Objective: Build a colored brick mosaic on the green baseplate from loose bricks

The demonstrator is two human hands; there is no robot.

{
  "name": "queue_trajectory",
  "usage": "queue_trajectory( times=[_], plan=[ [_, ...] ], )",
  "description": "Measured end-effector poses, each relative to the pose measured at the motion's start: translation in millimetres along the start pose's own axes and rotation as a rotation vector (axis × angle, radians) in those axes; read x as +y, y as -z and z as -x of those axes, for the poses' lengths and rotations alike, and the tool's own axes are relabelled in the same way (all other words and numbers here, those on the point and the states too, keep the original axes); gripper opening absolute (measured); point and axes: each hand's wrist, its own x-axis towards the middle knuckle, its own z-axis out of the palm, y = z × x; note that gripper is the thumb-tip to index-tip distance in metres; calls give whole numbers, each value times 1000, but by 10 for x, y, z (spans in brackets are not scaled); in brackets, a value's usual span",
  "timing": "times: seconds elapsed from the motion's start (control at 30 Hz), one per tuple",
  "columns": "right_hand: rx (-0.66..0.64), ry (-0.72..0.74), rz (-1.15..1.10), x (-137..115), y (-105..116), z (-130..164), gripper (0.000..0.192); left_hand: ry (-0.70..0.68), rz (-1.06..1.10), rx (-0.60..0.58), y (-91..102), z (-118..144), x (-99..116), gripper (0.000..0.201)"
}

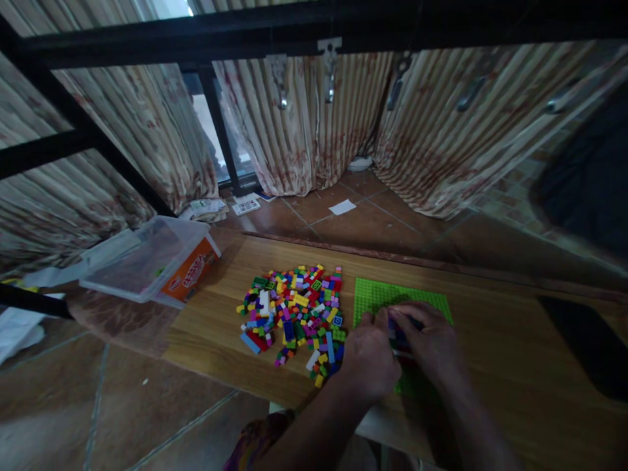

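A green studded baseplate (380,294) lies on a low wooden board (490,340). Both hands rest over its near half. My left hand (370,353) and my right hand (432,340) meet around a small stack of bricks (400,337), blue and red, that stands on the plate; the fingers cover most of it. A heap of loose colourful bricks (294,311) lies just left of the plate, close to my left hand.
A clear plastic tub (147,261) with an orange label lies on its side at the board's left end. A dark flat thing (589,343) sits at the right. Curtains (314,131), black bars (294,29) and scraps of paper (342,207) on the tiled floor lie beyond.
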Motion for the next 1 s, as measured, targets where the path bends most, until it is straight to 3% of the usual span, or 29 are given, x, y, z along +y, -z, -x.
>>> queue_trajectory(
  times=[0.23,0.43,0.63,0.73,0.87,1.0],
  plan=[
    [-19,2,24,-2,22,13,32,-13,28,6,27,24,33,50],
    [30,65,60,-4,23,21,32,25,96,121,57,12,-7,42],
    [179,181,51,-148,13,79,30,104,249,291,382,-2,-134,39],
    [254,170,17,-207,22,103,28,147,198,341,553,4,-251,34],
    [319,71,-46,-205,67,95,28,192,35,311,690,29,-420,25],
    [312,26,-89,-188,75,85,26,188,-77,201,777,65,-516,27]
  ],
)
